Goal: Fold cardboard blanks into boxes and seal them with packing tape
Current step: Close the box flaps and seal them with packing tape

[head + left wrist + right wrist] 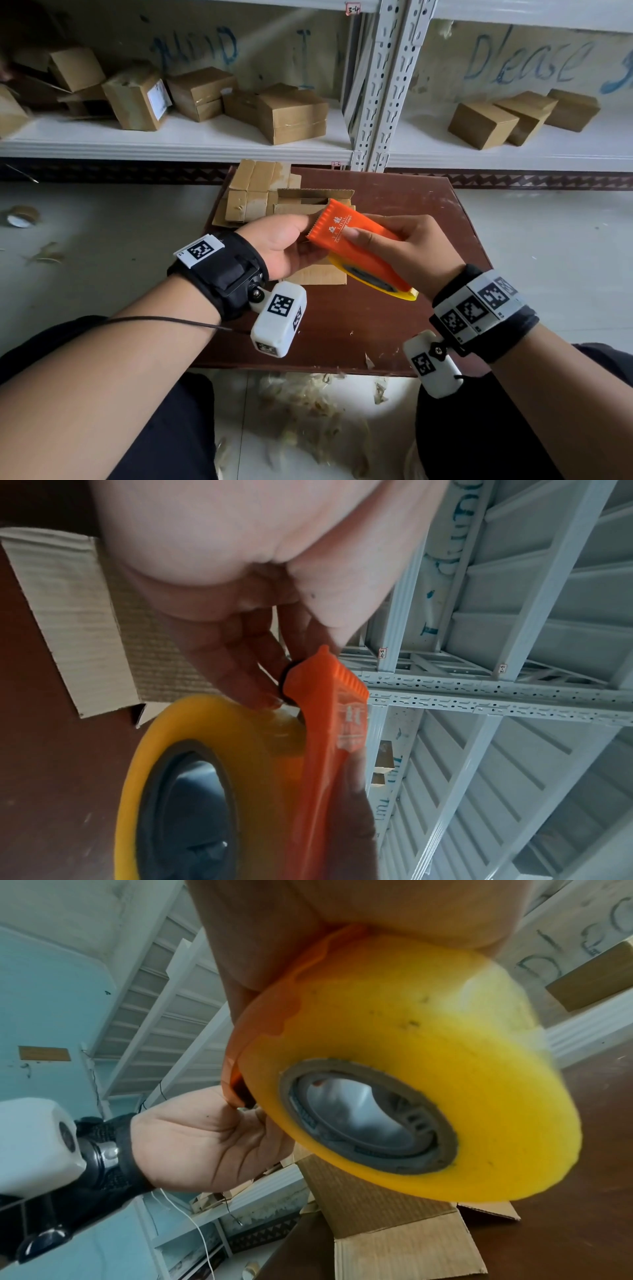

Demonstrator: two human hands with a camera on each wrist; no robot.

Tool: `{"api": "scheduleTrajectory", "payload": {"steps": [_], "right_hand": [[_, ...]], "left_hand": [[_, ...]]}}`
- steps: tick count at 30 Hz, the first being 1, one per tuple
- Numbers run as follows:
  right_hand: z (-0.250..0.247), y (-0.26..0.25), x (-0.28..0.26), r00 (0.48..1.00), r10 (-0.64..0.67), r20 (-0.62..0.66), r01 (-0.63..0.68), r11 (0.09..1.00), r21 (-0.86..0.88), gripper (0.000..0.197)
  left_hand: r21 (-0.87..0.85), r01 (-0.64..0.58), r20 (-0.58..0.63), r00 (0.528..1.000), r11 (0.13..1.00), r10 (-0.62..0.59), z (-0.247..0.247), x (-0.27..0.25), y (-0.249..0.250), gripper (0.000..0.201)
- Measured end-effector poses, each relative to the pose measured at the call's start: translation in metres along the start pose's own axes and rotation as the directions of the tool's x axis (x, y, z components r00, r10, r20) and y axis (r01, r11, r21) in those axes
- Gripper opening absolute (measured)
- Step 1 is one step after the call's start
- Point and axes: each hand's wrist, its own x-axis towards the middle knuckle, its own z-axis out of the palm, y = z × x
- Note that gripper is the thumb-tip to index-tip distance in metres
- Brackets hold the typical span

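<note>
Above the brown table [394, 205], the left hand [281, 245] pinches the toothed end of the orange plastic tape holder [356, 246], and the right hand [407, 250] grips its body. Only the wrist views show the round yellow tape roll [428, 1042] with its grey middle. Underneath sits an open cardboard box [317, 200].

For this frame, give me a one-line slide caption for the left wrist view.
Left hand fingertips picking at the yellow tape roll beside the orange dispenser.
</note>
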Motion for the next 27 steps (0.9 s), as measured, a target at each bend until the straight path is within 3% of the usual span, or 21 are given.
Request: {"api": "scheduleTrajectory", "payload": {"steps": [5, 9, 15, 20, 27], "right_hand": [[0.009, 0.000, 0.001, 1.000, 0.003, 0.031, -0.003, 1.000, -0.015, 0.038], [0.016, -0.001, 0.002, 0.998, -0.006, 0.057, 0.008, 0.999, -0.041, 0.031], [0.018, -0.004, -0.004, 0.994, -0.009, 0.105, 0.015, 0.998, -0.053, 0.027], [0.018, -0.004, -0.007, 0.986, -0.007, 0.165, 0.013, 0.999, -0.033, 0.044], [0.018, 0.002, -0.007, 0.982, -0.017, 0.186, 0.019, 1.000, -0.006, 0.048]], "left_hand": [[0.072, -0.046, -0.071, 0.996, 0.996, 0.051, -0.005, -0.001, -0.002, 0.010], [0.176, -0.091, -0.146, 0.982, 0.980, 0.118, -0.012, 0.002, -0.005, 0.022], [0.247, -0.099, -0.147, 0.979, 0.964, 0.138, -0.019, 0.000, -0.009, 0.022], [0.313, -0.112, -0.111, 0.982, 0.943, 0.153, -0.026, -0.008, -0.009, 0.023], [0.285, -0.117, -0.139, 0.977, 0.951, 0.162, -0.028, -0.013, -0.009, 0.018]]}}
